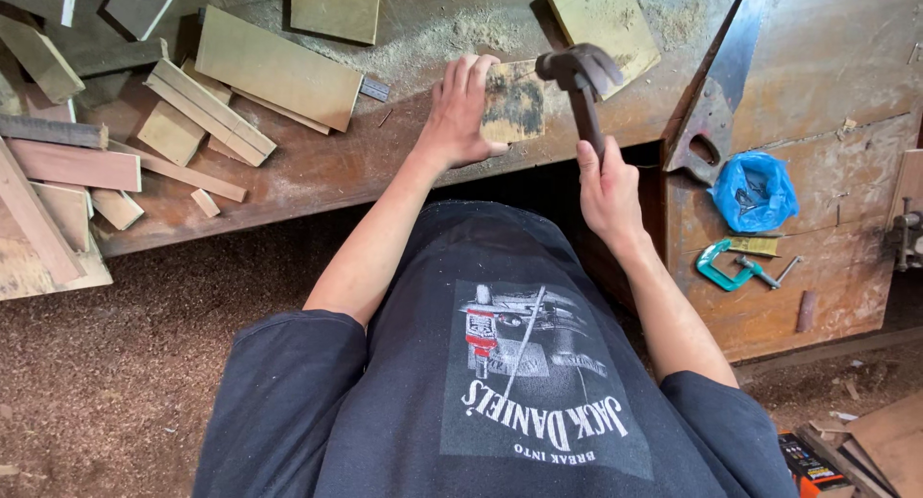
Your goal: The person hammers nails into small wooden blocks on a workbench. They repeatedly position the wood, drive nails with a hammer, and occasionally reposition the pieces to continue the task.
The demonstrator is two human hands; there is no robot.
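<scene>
My left hand (460, 112) lies flat on a small stained wooden block (513, 104) at the near edge of the workbench (317, 166), pressing it down. My right hand (606, 192) grips the handle of a dark claw hammer (580, 75). The hammer's head is raised just above and to the right of the block. My dark printed T-shirt fills the lower middle of the view.
Several wood offcuts and boards (274, 67) litter the bench at left, with sawdust behind. A handsaw (716, 104) lies at right, beside a blue plastic bag (755, 190) and a green clamp (719, 265). The floor is covered in sawdust (144, 344).
</scene>
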